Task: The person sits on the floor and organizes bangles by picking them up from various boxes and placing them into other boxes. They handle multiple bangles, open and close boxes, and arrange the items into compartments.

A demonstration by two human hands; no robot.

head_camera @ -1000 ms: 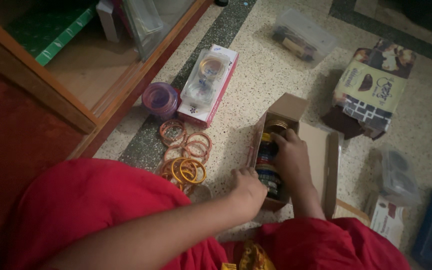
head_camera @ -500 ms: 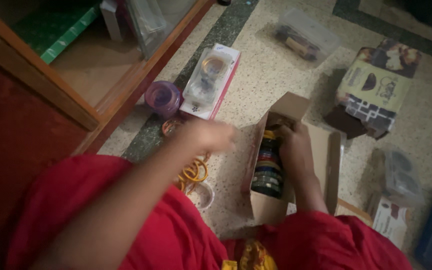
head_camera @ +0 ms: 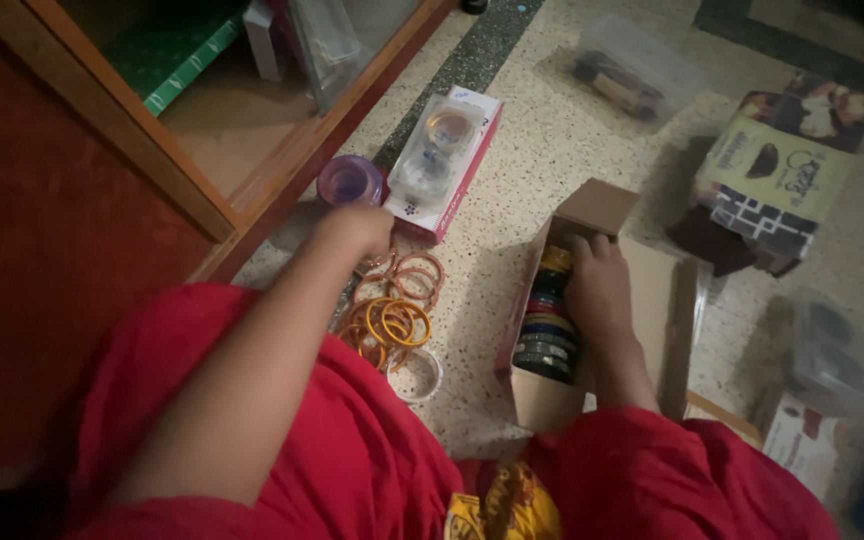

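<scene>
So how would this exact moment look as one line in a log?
left hand: over loose bangles, by purple jar | right hand: in cardboard box, on stacked bangles | grips: unclear

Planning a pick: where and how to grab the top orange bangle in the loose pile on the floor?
Grip the orange bangle by its rim on the side toward the cardboard box, coming down from above. It lies flat on the other rings, so that edge is exposed. The left hand covers the pile's far end, near the purple jar.
</scene>
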